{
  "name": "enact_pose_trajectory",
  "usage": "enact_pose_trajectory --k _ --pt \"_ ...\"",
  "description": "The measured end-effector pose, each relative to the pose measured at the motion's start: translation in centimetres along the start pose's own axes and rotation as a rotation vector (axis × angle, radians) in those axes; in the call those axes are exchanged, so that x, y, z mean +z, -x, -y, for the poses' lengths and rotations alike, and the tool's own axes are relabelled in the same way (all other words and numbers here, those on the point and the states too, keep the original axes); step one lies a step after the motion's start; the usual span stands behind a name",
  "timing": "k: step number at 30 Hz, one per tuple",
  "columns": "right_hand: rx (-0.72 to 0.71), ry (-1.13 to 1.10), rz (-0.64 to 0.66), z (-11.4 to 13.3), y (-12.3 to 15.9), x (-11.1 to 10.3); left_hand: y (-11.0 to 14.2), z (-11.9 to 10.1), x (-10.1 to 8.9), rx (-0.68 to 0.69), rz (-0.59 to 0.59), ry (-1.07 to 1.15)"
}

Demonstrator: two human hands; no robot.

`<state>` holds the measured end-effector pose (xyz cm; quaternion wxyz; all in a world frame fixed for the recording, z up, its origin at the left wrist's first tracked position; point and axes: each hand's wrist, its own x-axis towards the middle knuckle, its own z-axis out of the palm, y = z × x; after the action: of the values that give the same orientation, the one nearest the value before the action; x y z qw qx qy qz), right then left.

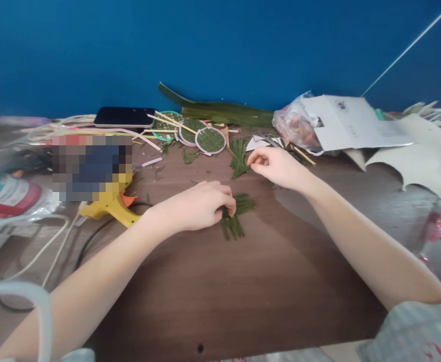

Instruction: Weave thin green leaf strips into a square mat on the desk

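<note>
My left hand [208, 206] is closed, its fingers curled over one edge of a small woven mat of green leaf strips [237, 223] on the brown table. The crossed strips fan out past the fingertips to the right and toward me. Farther back, my right hand [278, 166] is closed, thumb and fingers drawn together. Its fingertips are beside a pile of loose green strips [238, 160]. Whether a thin strip lies between them is too small to see. Behind that hand, scissors [267, 139] rest partly on white paper scraps [256, 143].
Round green fans with pale rims [210, 140] and thin sticks lie at the back. Behind them is a long green leaf [228, 113]. A phone [124, 116], a yellow glue gun [109, 203] and cables are on the left. A plastic bag [295, 120] and white card [356, 123] are at right.
</note>
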<state>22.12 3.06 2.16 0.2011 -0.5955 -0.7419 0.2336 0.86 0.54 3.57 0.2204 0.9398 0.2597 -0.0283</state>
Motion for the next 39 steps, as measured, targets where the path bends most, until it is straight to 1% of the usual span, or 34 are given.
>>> enact_pose_trajectory --k 5,7,13,19,22,25,31,34,35,36,38,39 --pt "-0.029 0.114 -0.123 -1.4 -0.6 0.3 0.2 -0.5 0.2 -0.081 0.026 0.056" --pt "-0.059 0.143 -0.151 -1.9 -0.7 0.5 0.3 -0.7 0.3 -0.121 0.029 0.076" --pt "-0.141 0.187 -0.100 -2.3 -0.9 0.9 0.6 -1.5 0.0 -0.205 0.043 0.117" --pt "-0.111 0.142 -0.090 -2.3 -1.0 0.9 0.6 -1.1 -0.3 -0.221 0.041 0.177" --pt "-0.104 0.119 -0.095 -2.3 -1.0 0.8 0.6 -0.6 -0.5 -0.227 0.012 0.210" --pt "-0.083 0.097 -0.121 -2.1 -0.9 0.8 0.6 -0.1 -0.9 -0.266 -0.030 0.221" --pt "0.020 -0.053 -0.249 -1.9 -0.9 0.7 0.7 1.1 -1.8 -0.368 -0.118 0.237" --pt "0.027 -0.111 -0.310 -1.6 -0.8 0.5 0.7 1.8 -1.9 -0.431 -0.188 0.228" --pt "0.021 -0.147 -0.298 -1.4 -0.8 0.4 0.7 1.9 -1.8 -0.447 -0.227 0.224" --pt "0.008 -0.193 -0.258 -1.1 -0.7 0.3 0.6 1.9 -1.7 -0.458 -0.270 0.224" --pt "-0.034 -0.289 -0.122 -0.4 -0.5 0.3 0.6 1.8 -1.5 -0.466 -0.368 0.232" --pt "-0.060 -0.333 -0.038 0.0 -0.3 0.4 0.5 1.7 -1.4 -0.458 -0.399 0.244"
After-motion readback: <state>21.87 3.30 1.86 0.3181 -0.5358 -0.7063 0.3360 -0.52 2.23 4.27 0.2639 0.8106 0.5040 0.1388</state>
